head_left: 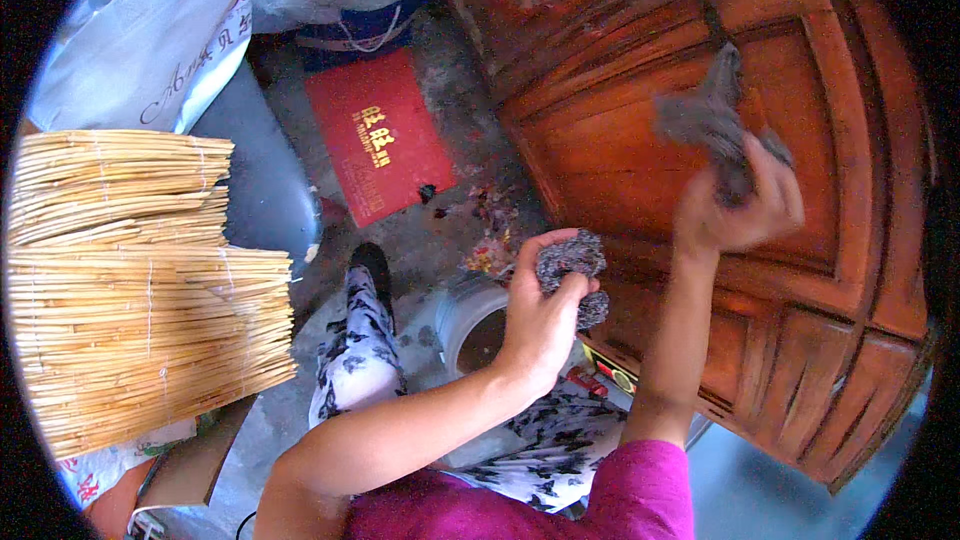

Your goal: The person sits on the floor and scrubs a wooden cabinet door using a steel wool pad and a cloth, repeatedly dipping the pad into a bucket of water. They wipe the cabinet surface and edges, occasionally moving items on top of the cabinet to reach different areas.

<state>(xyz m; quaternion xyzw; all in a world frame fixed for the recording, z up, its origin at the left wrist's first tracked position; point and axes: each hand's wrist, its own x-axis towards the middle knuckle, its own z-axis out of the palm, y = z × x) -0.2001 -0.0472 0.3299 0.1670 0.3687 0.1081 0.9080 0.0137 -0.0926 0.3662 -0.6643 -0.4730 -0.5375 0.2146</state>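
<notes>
Head view: at left lie tied straw sticks (150, 310), then a white bucket (448, 336). Just right of it, my left hand (541, 312) is curled around a grey wad (568, 262). Farther right, my right hand (745, 205) is closed on a grey cloth (700, 120), blurred, perhaps touching the brown wooden cabinet (610, 165).

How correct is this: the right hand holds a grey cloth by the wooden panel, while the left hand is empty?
One part is wrong: the left hand is not empty. The head view shows it holding a grey wad. The right hand does hold a grey cloth by the wooden panel.
</notes>
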